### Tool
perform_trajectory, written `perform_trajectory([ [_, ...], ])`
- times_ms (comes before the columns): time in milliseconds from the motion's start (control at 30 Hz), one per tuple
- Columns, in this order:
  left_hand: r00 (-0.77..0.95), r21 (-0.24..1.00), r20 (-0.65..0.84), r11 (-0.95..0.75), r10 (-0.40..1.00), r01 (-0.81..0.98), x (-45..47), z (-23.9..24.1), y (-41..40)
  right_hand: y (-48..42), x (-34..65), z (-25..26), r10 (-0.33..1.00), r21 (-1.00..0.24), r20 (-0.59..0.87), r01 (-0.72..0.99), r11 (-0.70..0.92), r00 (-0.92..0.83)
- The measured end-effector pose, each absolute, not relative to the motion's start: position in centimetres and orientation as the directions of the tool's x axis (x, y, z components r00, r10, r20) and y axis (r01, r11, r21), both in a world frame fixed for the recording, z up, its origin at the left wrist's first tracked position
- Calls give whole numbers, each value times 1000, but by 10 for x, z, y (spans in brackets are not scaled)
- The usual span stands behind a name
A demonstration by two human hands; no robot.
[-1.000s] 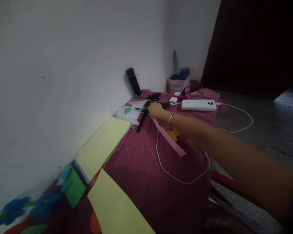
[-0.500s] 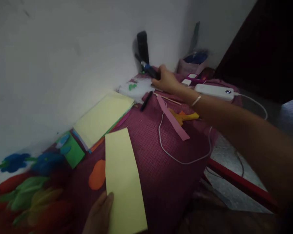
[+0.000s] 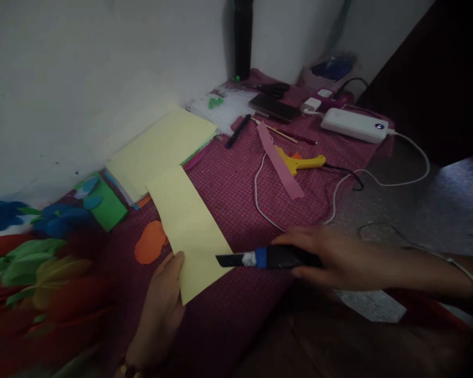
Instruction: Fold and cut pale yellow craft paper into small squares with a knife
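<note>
In the head view my left hand grips the left edge of a pale yellow paper strip, thumb on top. The strip leans over the cloth-covered table, its far end overlapping a stack of yellow sheets. My right hand is wrapped around the black handle of a utility knife with a blue band and a dark, slanted blade. The blade tip points left, over the strip's right edge; whether it touches the paper I cannot tell. An orange paper cutout lies just left of the strip.
A pink paper strip lies across a yellow glue gun. Behind are a marker, a phone, scissors and a white power bank with cable. Colourful paper flowers fill the left front.
My right hand has come back from the far end of the table with the utility knife, now beside the yellow strip. My left hand still holds the strip, which is tilted more to the left.
</note>
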State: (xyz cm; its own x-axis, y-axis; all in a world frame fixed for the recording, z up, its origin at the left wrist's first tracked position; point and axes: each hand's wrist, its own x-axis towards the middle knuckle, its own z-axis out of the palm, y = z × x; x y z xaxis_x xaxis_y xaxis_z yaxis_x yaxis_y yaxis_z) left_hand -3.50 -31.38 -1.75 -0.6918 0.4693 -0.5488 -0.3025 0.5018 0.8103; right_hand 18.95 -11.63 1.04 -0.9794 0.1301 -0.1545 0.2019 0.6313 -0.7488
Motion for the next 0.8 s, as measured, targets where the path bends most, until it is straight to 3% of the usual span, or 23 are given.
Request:
perform_trajectory([
  [233, -694, 838, -263, 515, 670, 180, -35, -19, -302, -121, 214, -7, 172, -738, -176, 246, 628, -969],
  [367, -673, 818, -219, 509, 707, 268, -35, -12, -303, -118, 216, -8, 188, -741, -182, 260, 619, -965],
  [667, -696, 844, -296, 520, 654, 130, -36, -11, -298, -117, 210, -10, 155, -767, -150, 214, 605, -977],
  [800, -728, 861, -434, 483, 531, -161, -35, -23, -297, -117, 207, -13, 170, -772, -158, 229, 594, -973],
])
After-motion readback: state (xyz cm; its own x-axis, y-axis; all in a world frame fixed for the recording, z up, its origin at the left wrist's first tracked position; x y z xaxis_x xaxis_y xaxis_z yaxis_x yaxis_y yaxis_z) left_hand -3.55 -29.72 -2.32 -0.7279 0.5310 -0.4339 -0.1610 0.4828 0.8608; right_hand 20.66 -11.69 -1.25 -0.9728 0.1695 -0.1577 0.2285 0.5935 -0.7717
